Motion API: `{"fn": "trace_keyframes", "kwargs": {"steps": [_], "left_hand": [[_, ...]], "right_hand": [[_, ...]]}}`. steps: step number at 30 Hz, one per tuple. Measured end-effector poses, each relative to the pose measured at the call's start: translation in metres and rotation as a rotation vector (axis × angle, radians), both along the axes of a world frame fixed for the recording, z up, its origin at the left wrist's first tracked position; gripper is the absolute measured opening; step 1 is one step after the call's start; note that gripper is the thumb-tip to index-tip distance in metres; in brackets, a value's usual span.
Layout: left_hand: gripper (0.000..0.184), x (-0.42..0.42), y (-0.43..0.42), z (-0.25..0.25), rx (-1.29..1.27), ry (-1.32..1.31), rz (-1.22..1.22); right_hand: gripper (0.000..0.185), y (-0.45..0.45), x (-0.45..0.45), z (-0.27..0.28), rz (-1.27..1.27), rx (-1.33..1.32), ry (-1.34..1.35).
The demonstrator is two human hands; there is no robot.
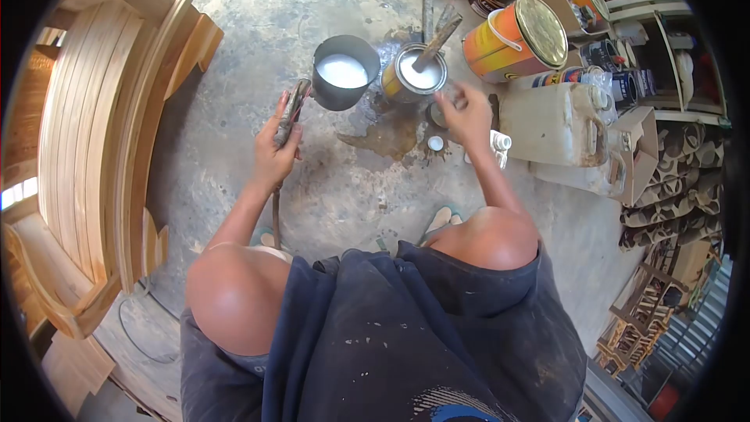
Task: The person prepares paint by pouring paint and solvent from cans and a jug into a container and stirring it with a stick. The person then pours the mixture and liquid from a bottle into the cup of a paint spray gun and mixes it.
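My left hand [276, 147] is closed around a spray gun [292, 113], with its fingers and thumb along the handle. A dark cup [336, 97] holding white liquid is beside the gun's far end and looks joined to it. My right hand [467, 116] is at the near right rim of an open paint tin [400, 92], its fingers curled together; whether they grip anything is unclear. White liquid fills the tin, and a wooden stirring stick [439, 43] leans in it. Below the tin lie a round lid [436, 113], partly hidden by my hand, and a small white cap [435, 143].
Wooden furniture [94, 141] stands along the left. To the right are an orange paint bucket [508, 43], a cloudy plastic jerrycan [547, 121] and shelves with several cans. A hose [276, 219] runs down from the gun. Wet stains [387, 137] mark the concrete floor.
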State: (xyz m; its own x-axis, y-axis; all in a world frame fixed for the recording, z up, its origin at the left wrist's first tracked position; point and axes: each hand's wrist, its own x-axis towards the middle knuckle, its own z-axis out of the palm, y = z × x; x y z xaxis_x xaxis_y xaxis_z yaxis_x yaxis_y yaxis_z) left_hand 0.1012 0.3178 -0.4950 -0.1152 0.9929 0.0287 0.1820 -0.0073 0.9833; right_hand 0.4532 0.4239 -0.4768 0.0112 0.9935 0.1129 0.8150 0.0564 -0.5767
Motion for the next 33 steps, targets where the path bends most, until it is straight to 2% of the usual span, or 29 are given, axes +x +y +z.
{"fn": "trace_keyframes", "kwargs": {"steps": [1,4,6,9,11,14,16,22,26,28,31,33], "left_hand": [[0.062,0.001,-0.001,0.001,-0.023,-0.011,0.003],[0.062,0.001,-0.003,0.000,-0.016,-0.007,-0.004],[0.062,0.000,-0.006,-0.003,-0.014,-0.009,0.003],[0.060,-0.003,-0.009,-0.008,0.024,0.032,0.004],[0.058,-0.006,-0.010,-0.013,0.056,0.073,0.002],[0.059,-0.003,-0.011,-0.007,-0.010,0.023,0.024],[0.061,0.000,-0.007,-0.004,-0.058,-0.023,0.034],[0.060,0.011,-0.002,-0.018,-0.084,-0.021,-0.024],[0.061,0.026,0.002,-0.016,-0.112,0.041,-0.057],[0.061,0.030,0.007,-0.023,-0.050,0.067,-0.065],[0.062,0.040,0.012,-0.036,0.113,0.151,-0.107],[0.063,0.045,0.014,-0.038,0.132,0.153,-0.121]], "right_hand": [[0.056,0.022,-0.011,0.010,-0.087,0.050,0.074],[0.055,0.094,-0.027,0.002,-0.108,0.134,0.134],[0.049,0.118,-0.032,0.001,-0.056,-0.183,0.306],[0.042,0.102,-0.034,0.025,0.016,-0.273,0.329],[0.034,0.068,-0.036,0.063,0.119,-0.056,0.081],[0.029,0.025,-0.036,0.094,0.074,0.089,0.173],[0.027,0.007,-0.034,0.103,0.057,0.256,0.305],[0.025,-0.004,-0.018,0.096,-0.072,0.251,0.277],[0.021,0.000,0.005,0.095,-0.308,0.071,0.550],[0.021,0.004,0.023,0.101,-0.354,0.127,0.708],[0.021,0.011,0.047,0.122,-0.319,0.258,0.846],[0.021,0.011,0.044,0.141,-0.267,0.249,0.861]]}}
